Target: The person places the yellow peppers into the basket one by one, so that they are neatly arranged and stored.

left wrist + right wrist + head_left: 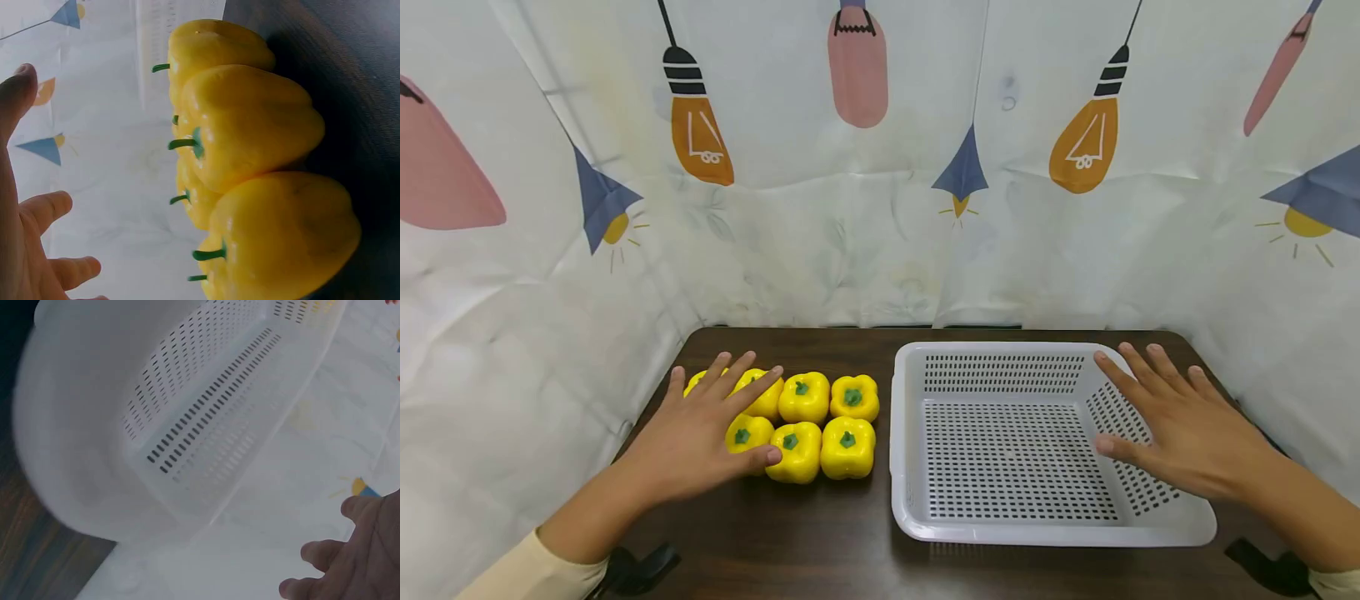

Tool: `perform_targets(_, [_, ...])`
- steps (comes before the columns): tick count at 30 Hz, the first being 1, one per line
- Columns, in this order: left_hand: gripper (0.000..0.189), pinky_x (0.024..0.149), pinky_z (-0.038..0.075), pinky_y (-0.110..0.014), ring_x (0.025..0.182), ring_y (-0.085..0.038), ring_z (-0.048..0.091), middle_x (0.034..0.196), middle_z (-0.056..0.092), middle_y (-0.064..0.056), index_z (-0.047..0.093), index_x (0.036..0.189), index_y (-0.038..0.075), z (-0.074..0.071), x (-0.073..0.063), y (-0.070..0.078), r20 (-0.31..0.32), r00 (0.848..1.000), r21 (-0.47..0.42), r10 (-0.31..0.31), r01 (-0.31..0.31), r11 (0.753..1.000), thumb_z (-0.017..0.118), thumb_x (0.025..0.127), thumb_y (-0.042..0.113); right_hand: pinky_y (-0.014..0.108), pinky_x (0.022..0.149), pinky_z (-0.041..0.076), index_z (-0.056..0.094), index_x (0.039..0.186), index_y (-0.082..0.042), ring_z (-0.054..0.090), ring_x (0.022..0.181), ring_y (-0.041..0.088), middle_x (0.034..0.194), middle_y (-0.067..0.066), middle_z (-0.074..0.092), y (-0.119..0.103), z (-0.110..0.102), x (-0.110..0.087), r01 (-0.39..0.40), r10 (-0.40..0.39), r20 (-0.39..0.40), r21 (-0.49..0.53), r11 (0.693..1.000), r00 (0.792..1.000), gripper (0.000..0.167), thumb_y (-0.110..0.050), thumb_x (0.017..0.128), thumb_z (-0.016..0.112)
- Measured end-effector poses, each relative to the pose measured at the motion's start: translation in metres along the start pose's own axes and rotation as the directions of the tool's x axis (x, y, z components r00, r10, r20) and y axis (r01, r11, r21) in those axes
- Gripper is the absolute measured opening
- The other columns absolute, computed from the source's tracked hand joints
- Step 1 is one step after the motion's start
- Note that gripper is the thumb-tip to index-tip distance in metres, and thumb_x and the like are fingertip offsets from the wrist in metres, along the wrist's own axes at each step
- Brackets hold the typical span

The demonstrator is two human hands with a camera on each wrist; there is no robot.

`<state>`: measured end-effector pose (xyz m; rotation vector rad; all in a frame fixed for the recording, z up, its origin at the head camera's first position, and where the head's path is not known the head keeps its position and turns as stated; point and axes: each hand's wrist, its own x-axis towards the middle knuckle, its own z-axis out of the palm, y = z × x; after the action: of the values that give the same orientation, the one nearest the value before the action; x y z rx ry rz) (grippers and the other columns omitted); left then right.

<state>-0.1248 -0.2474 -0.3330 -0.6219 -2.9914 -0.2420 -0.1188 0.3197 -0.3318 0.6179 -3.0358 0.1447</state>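
Several yellow bell peppers (847, 448) with green stems sit in two rows on the left part of the table. Over the leftmost ones my left hand (703, 433) is held with fingers spread, hiding part of them in the head view. The left wrist view has the bell peppers (250, 125) beside the straight fingers, apart from them. A white perforated plastic basket (1045, 535) stands right of the peppers, with nothing inside it. My right hand (1195, 429) hovers above the basket's right side, fingers spread and holding nothing. In the right wrist view, that hand (356, 556) is apart from the basket (69, 437).
The dark wooden table (790, 542) is bounded at the back and sides by a white curtain (820, 242) printed with lamps and bulbs. Black straps (640, 571) show at the wrists near the lower edge.
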Motion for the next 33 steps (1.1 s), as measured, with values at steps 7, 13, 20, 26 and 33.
perform_targets(7, [0.09,0.108,0.007,-0.082,0.149,-0.051,0.02,0.166,0.024,-0.017,0.033,0.161,0.033,0.006,-0.008,-0.011,0.0,1.0,-0.023,-0.008,0.008,1.0,0.063,0.087,0.074,0.06,0.115,-0.021,-0.003,0.166,-0.025,-0.012,0.153,0.04,0.17,0.017,-0.001,0.011,0.006,-0.006,-0.004,0.004,-0.026,0.016,1.0,1.0,0.097,-0.053,0.099,0.062])
perform_targets(13, [0.09,0.11,0.003,-0.08,0.15,-0.05,0.018,0.166,0.024,-0.017,0.036,0.161,0.028,0.009,-0.014,-0.019,0.004,1.0,-0.076,-0.014,0.014,0.997,0.066,0.087,0.07,0.06,0.116,-0.019,-0.002,0.166,-0.024,-0.011,0.153,0.042,0.169,0.021,0.003,0.016,0.01,-0.009,-0.014,0.015,-0.024,0.043,0.999,1.0,0.096,-0.05,0.1,0.062])
perform_targets(20, [0.088,0.11,0.012,-0.079,0.147,-0.047,0.028,0.164,0.031,-0.015,0.043,0.157,0.023,0.015,-0.019,-0.027,-0.031,1.0,-0.11,0.003,-0.006,0.994,0.072,0.086,0.065,0.064,0.117,-0.013,0.001,0.166,-0.023,-0.008,0.152,0.046,0.169,0.023,0.003,0.025,0.015,-0.012,-0.035,0.037,-0.011,0.112,0.993,0.999,0.093,-0.047,0.1,0.062])
perform_targets(26, [0.084,0.105,0.029,-0.076,0.138,-0.046,0.043,0.159,0.039,-0.015,0.05,0.152,0.018,0.022,-0.025,-0.035,-0.105,0.994,-0.148,0.044,-0.059,0.987,0.078,0.084,0.059,0.081,0.105,0.017,0.001,0.166,-0.025,0.0,0.152,0.049,0.169,0.023,0.005,0.034,0.018,-0.014,-0.056,0.057,-0.003,0.154,0.986,0.998,0.094,-0.045,0.1,0.064])
perform_targets(33, [0.082,0.095,0.046,-0.062,0.131,-0.044,0.049,0.152,0.046,-0.017,0.051,0.15,0.014,0.029,-0.033,-0.048,-0.17,0.983,-0.181,0.075,-0.106,0.978,0.087,0.082,0.044,0.078,0.089,0.034,0.001,0.166,-0.027,0.007,0.151,0.05,0.169,0.02,0.007,0.046,0.025,-0.017,-0.092,0.09,0.017,0.21,0.973,0.996,0.093,-0.042,0.1,0.065])
